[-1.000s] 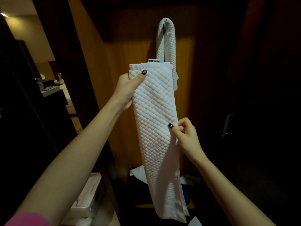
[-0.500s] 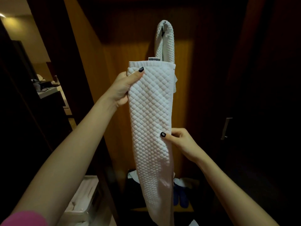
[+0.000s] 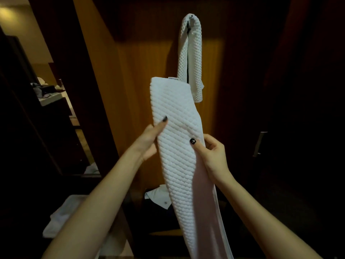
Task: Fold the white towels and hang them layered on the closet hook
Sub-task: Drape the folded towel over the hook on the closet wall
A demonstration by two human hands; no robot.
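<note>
In front of the closet's wooden back panel (image 3: 141, 86), held up as a long narrow strip: the folded towel (image 3: 173, 101), quilted face toward the camera, top end below and left of the hook (image 3: 191, 16), tail hanging past the bottom of the view. Pinched at mid-height on both edges: left hand (image 3: 149, 143) with thumb on the front and fingers behind the left edge, right hand (image 3: 212, 156) likewise on the right edge, thumb pressed into the quilting. Already draped over the hook, doubled, both ends down: the hung towel (image 3: 189, 58), its lower part just behind the held strip's top corner. Likely soft and floppy, light enough for a fingertip pinch, thick where layered, prone to sagging open or sliding off if released along one edge. Best taken near the middle of its length, through all layers at once, then laid over the hook on top of the first, with both halves balanced
</note>
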